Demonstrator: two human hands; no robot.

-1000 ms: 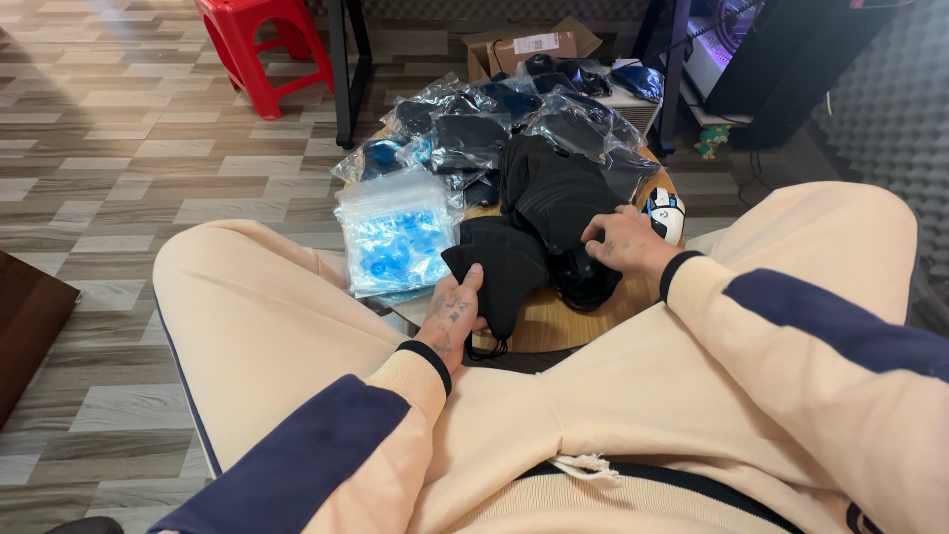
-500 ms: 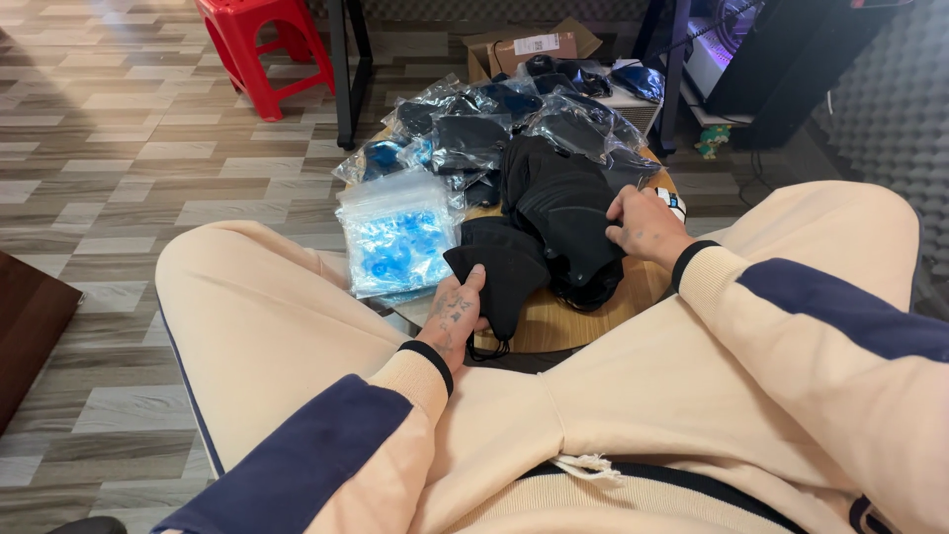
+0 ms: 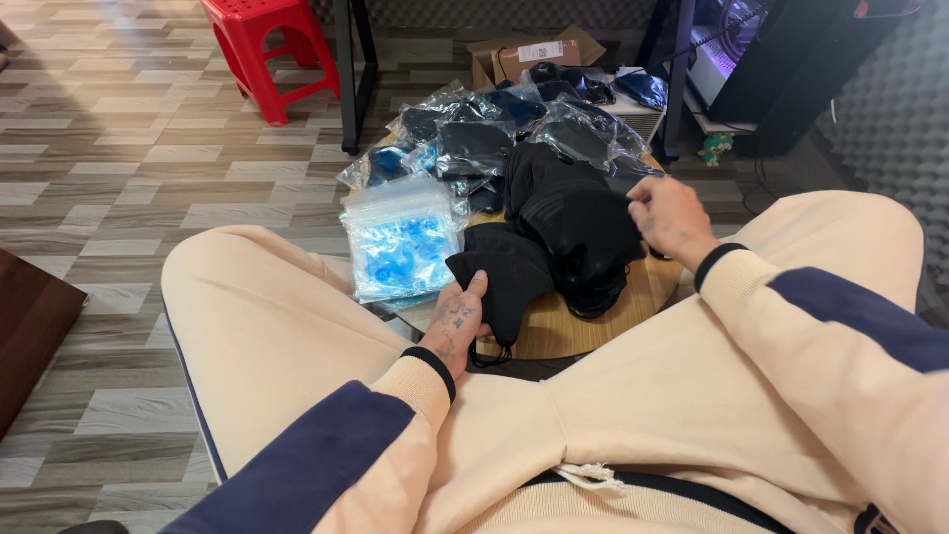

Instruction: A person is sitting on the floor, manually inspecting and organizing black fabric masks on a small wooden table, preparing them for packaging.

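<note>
My left hand [image 3: 457, 321] grips a folded black face mask [image 3: 504, 272] at the near edge of a round wooden table [image 3: 593, 321]. My right hand [image 3: 670, 220] hovers over the right side of a pile of black masks [image 3: 578, 222], fingers curled at the top one; I cannot tell if it grips it. A clear bag of blue items [image 3: 400, 237] lies to the left of the pile. I sit with cream-trousered knees on either side of the table.
Several clear bags of black masks [image 3: 494, 124] lie beyond the pile. A cardboard box [image 3: 534, 54] stands behind them. A red plastic stool [image 3: 267, 49] is at far left, black table legs [image 3: 346, 69] beside it, a dark computer case [image 3: 791, 69] at right.
My right hand has lifted from the near right of the mask pile and moved up and away over it. My left hand stays on the folded mask.
</note>
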